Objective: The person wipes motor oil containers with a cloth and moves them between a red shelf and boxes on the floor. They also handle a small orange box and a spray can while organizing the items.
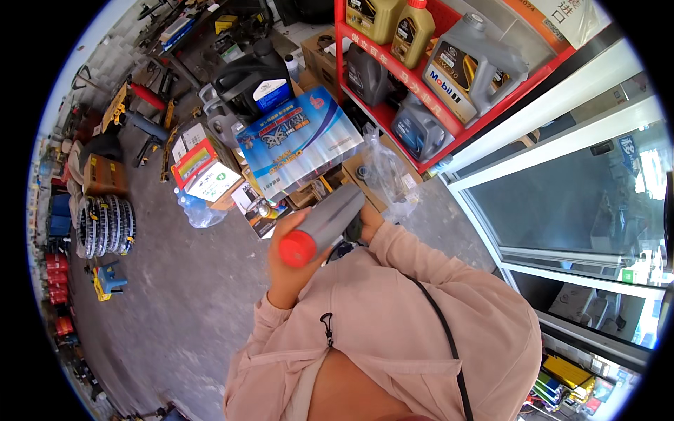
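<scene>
A grey plastic bottle with a red cap (337,210), apparently an oil bottle, lies tilted between my two hands in front of my chest. My left hand (287,271) wraps around its capped end, and the red cap points back toward me. At the bottle's far end, my right hand (372,223) grips its right side, with most of the fingers hidden behind it. Just beyond the bottle, a blue and silver printed carton (300,142) rests on other boxes. A smaller black printed box (260,210) sits close to my left hand.
On the right, a red metal shelf (387,52) carries several oil jugs, beside a glass sliding door (558,200). Clear plastic wrap (387,179) lies over a cardboard box. Stacked tyres (108,226) and a small blue stool (110,278) stand on the concrete floor (184,294) at left.
</scene>
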Demonstrator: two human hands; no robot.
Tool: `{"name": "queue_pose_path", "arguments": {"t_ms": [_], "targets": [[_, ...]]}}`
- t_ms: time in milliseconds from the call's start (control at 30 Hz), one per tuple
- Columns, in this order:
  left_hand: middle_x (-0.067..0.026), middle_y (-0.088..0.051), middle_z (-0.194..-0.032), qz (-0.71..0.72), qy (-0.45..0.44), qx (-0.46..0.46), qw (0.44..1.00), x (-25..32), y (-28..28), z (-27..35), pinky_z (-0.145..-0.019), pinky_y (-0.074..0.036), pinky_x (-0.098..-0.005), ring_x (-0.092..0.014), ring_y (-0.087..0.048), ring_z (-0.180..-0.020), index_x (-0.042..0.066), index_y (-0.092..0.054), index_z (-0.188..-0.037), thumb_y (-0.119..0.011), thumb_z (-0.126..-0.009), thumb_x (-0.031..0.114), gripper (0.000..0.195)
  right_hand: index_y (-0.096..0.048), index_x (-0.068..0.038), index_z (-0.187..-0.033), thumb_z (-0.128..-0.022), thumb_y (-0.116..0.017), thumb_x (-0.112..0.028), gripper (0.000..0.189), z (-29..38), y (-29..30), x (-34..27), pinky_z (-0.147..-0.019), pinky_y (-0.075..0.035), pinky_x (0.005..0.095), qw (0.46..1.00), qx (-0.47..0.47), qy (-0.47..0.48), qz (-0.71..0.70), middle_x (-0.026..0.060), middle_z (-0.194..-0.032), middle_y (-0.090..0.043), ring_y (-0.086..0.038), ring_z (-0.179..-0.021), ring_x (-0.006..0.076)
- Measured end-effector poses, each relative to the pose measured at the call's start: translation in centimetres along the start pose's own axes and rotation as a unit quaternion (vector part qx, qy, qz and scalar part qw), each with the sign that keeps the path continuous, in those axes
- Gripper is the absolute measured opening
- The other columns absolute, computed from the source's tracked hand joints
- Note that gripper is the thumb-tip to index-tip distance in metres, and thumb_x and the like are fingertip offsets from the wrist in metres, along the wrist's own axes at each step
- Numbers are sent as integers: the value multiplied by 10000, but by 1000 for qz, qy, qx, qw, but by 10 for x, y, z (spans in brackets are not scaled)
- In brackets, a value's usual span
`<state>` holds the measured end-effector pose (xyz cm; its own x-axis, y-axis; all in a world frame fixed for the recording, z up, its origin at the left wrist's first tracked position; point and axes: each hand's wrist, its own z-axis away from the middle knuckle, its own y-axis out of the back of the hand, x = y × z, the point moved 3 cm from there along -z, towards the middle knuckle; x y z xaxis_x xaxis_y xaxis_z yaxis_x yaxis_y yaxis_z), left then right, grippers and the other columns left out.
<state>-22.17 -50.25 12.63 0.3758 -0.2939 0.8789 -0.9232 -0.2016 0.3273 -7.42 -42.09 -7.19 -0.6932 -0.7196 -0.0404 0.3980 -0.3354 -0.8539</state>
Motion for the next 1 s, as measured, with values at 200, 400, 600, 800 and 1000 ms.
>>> {"name": "queue_pose_path", "arguments": {"t_ms": [200,400,600,800,1000], "targets": [[-145,-550,-1235,-18,-11,-57,998,-18,-24,-4,-971,-416,-370,-250,-538,-1118,45,-473,-1216,-802,-579,0,718,-564,-81,-1204,-956,-438,-388,414,21,-12,-38,-947,-464,403,990,46,124,49,110,-1158,-618,-598,-1043,242],[-140,-544,-1232,142,153,-1,978,-55,-20,1,-973,-427,-377,-239,-534,-1126,49,-476,-1218,-787,-567,-22,725,-558,-45,-1212,-948,-498,-320,386,3,68,-58,-895,-503,389,992,77,4,98,122,-1149,-628,-627,-993,256],[-121,-574,-1042,-98,89,-62,989,-103,-54,19,-875,-433,-379,-316,-531,-998,84,-580,-1113,-770,-565,12,584,-562,-9,-1196,-930,-537,-257,364,19,181,-120,-860,-531,394,984,128,117,44,145,-1109,-641,-640,-965,277],[-128,-583,-994,-169,160,-99,967,-236,-80,72,-847,-432,-409,-349,-520,-958,84,-580,-1090,-738,-572,16,546,-574,-16,-1176,-940,-523,-218,315,75,208,-155,-894,-521,390,947,234,220,21,130,-1121,-643,-632,-995,277],[-133,-588,-997,-216,260,-114,934,-350,-94,115,-830,-461,-424,-360,-550,-945,92,-567,-1056,-747,-571,47,520,-592,1,-1109,-932,-548,-197,269,83,242,-133,-849,-542,385,927,309,205,47,132,-1069,-657,-644,-953,274]]}}
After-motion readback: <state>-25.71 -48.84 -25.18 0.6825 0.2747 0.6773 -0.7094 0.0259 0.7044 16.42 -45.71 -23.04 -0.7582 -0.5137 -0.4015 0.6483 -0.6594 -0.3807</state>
